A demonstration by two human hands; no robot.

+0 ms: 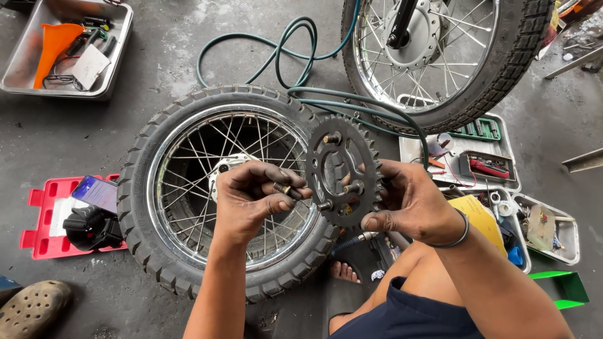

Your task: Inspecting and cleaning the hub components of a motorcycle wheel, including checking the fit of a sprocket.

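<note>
A dark steel sprocket [342, 171] with a ring of teeth, oval cut-outs and several studs standing out of its face is held upright near the middle of the view, at about 3 o'clock from the hub of the spoked wheel [213, 188] that lies flat on the floor beneath it.

The right hand [411, 201], grimy and with a dark band on its wrist, grips the sprocket's rim at its 4 o'clock edge, fingers clenched behind the teeth and thumb on the front. The left hand [251, 198] is curled in from 9 o'clock, its fingers pinching a short threaded stud [282, 188] just beside the sprocket's left edge. Both forearms rise from 6 o'clock, over a bare knee and a sandalled foot.

The concrete floor [81, 135] is grey and stained. A green hose [282, 53] loops at 12 o'clock, a second wheel [452, 56] stands at 1 o'clock, a metal tray [19, 78] with an orange funnel sits at 10 o'clock, a red tray [38, 226] at 8 o'clock, and tool trays [509, 166] lie at 3 o'clock.
</note>
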